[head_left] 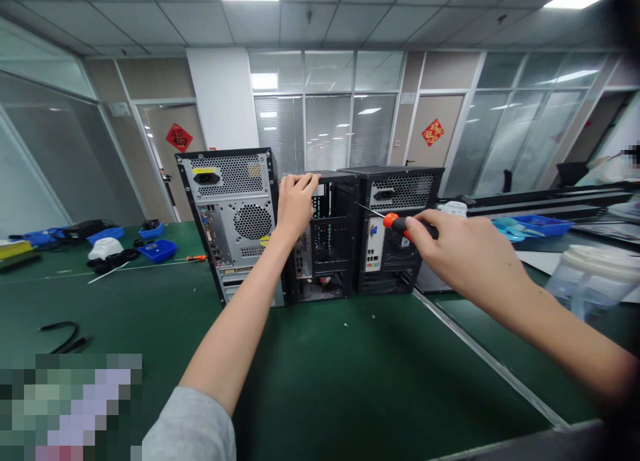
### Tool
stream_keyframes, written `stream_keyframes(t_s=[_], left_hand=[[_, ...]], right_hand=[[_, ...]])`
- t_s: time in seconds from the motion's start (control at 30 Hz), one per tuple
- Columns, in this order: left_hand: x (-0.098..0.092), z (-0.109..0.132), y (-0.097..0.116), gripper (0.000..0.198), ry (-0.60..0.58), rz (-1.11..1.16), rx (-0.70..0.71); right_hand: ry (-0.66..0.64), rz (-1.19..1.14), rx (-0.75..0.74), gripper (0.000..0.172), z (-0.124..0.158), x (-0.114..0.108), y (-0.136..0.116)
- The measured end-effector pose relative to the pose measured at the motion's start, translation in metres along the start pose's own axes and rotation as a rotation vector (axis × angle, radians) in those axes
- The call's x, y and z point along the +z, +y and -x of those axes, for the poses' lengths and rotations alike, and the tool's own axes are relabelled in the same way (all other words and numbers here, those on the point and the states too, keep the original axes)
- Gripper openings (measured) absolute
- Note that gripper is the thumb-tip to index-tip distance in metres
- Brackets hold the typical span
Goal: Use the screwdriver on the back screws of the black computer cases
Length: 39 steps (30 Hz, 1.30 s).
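My right hand (453, 248) is closed around the black and orange handle of a screwdriver (391, 220). The thin shaft points left, its tip close to the rear edge of the middle computer case (333, 241); whether it touches cannot be made out. My left hand (296, 204) rests on that black case, fingers bent over its top edge. An opening in the case's back shows its dark inside. On the left stands a taller computer case (225, 214) with a silver back panel, and on the right a black computer case (400, 181).
Tiny bits, perhaps screws (373, 316), lie on the green tabletop (320, 381). An orange-handled tool (196, 258), blue trays (158, 250) and a black cable (67, 334) are to the left. A clear plastic tub (590, 281) and another blue tray (545, 225) are on the right.
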<state>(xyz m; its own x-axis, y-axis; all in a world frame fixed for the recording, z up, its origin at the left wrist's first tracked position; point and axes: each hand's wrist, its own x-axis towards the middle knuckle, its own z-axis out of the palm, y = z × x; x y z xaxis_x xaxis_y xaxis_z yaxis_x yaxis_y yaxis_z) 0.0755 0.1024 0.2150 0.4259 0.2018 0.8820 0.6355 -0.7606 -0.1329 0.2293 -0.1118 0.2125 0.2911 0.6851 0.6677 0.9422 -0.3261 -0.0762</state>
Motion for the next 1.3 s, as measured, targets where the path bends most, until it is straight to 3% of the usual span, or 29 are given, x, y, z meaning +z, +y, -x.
stream_keyframes(t_s=[0.4, 0.67, 0.83, 0.93, 1.1, 1.3], left_hand=[[-0.001, -0.001, 0.001, 0.050, -0.008, 0.026, -0.005], [-0.001, 0.000, 0.002, 0.048, 0.005, -0.001, -0.002], [0.000, -0.001, 0.001, 0.047, 0.008, -0.006, -0.001], [0.001, -0.001, 0.000, 0.047, 0.014, -0.010, 0.004], [0.002, 0.000, 0.000, 0.048, 0.014, 0.003, -0.010], [0.001, 0.000, 0.000, 0.049, 0.006, 0.020, -0.020]], right_hand=[[-0.083, -0.100, -0.065, 0.039, -0.006, -0.005, 0.008], [-0.234, -0.247, 0.006, 0.041, -0.012, -0.002, 0.014], [-0.290, -0.221, -0.008, 0.029, -0.010, 0.004, 0.015], [-0.325, -0.269, 0.015, 0.023, -0.010, 0.000, 0.012], [-0.495, -0.465, 0.102, 0.024, -0.012, -0.009, 0.007], [-0.593, -0.689, 0.216, 0.024, -0.011, -0.002, 0.010]])
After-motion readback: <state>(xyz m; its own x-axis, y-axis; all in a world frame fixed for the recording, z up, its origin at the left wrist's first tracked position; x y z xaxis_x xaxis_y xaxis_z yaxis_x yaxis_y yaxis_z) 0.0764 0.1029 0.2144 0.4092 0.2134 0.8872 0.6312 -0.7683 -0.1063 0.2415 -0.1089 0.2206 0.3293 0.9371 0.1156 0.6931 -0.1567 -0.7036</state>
